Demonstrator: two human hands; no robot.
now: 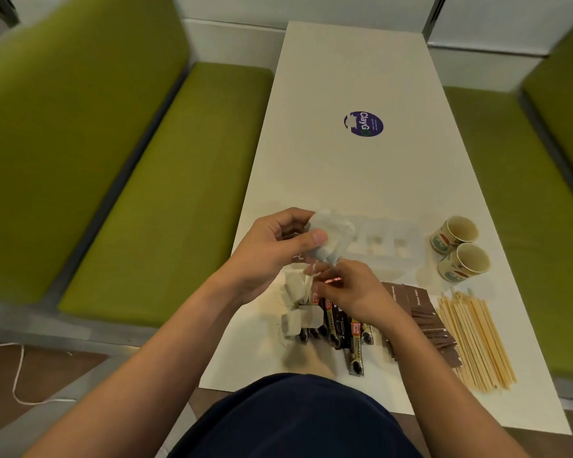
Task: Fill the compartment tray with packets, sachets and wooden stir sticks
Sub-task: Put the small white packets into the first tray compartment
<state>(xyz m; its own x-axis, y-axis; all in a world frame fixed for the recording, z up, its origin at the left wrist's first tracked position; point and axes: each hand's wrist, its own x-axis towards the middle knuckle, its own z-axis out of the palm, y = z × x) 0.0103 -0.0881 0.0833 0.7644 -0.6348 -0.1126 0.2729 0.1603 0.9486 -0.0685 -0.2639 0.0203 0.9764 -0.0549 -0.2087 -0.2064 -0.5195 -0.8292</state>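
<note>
My left hand [272, 246] grips a bunch of white tea bags [333, 233] above the table, thumb pressed on them. Just below, my right hand [348, 289] pinches at the lower end of the bunch, fingers curled; what it pinches is too small to tell apart. The white compartment tray [387, 242] lies behind the hands, partly hidden, its compartments blurred. More tea bags [298, 305] lie under my left wrist. Dark coffee stick sachets [348, 338] lie under my right hand. Brown sugar packets [427, 322] sit to their right, then a pile of wooden stir sticks [477, 338].
Two paper cups [460, 247] lie on their sides right of the tray. A purple round sticker [364, 123] marks the white table [344, 176] farther back. Green bench seats [166, 180] flank the table on both sides. A white cord [19, 368] runs on the floor at left.
</note>
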